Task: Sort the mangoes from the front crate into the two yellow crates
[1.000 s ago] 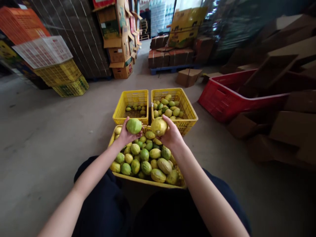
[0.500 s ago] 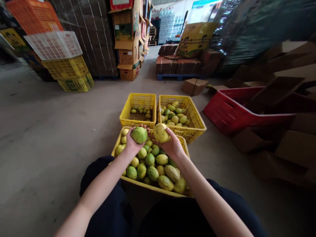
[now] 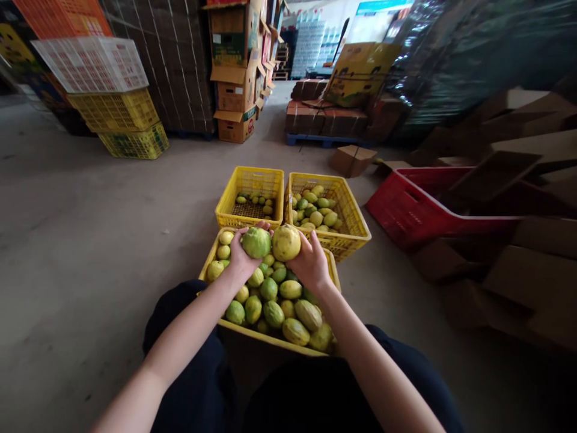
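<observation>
Nearest you, at the lower centre of the frame, your dark-clothed knees flank the large yellow front crate, which holds a heap of green and yellow fruit. Above its far part, at the centre of the frame, your left hand has its grip curled around a green fruit, opened about as wide as the fruit, with fingertips showing behind it. Your right hand has its grip cupped at the right side of a yellow fruit; its underside contact is partly hidden. The two fruits sit side by side, so close that you cannot tell whether they touch. To hold them well, support their weight from below, press lightly so the skin does not bruise, and leave a little room between them; keeping them low over the heap would soften a slip. Just beyond, the left rear crate has a few small fruits, while the right rear crate carries a fuller layer of mostly yellow ones. Farther off, a red crate stands at the right of the frame and stacked cardboard boxes at upper centre.
</observation>
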